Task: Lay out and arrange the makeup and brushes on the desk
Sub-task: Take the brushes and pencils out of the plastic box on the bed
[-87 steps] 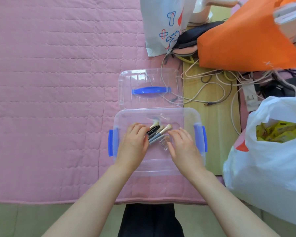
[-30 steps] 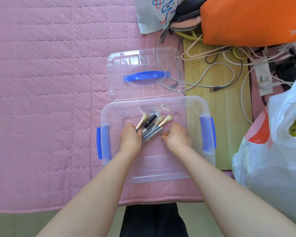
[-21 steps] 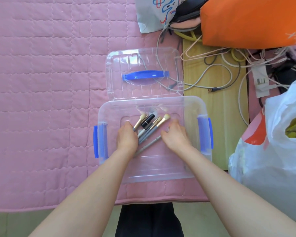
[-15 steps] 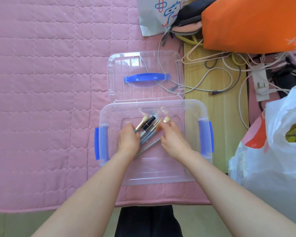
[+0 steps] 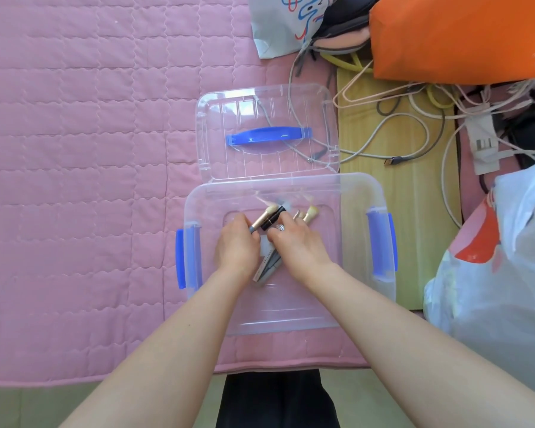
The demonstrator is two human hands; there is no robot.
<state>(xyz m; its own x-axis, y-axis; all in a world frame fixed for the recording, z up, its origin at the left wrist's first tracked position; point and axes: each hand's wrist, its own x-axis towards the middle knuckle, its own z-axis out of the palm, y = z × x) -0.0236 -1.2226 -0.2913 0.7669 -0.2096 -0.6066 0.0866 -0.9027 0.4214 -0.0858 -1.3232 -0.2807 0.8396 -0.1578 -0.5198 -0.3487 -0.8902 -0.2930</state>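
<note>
Inside the clear bin [image 5: 195, 208] on the pink quilt [image 5: 74, 149], my left hand [image 5: 237, 247] closes on a brush [image 5: 261, 220] beside the black makeup tube [image 5: 272, 219]. My right hand [image 5: 297, 245], which half a second ago reached toward the bristles, now clamps the remaining brushes [image 5: 309, 214] into one bundle. Gathered, nothing yet laid out.

Brushes [image 5: 261, 222] in box [image 5: 359, 193]; lid [image 5: 217, 118] behind box.
</note>
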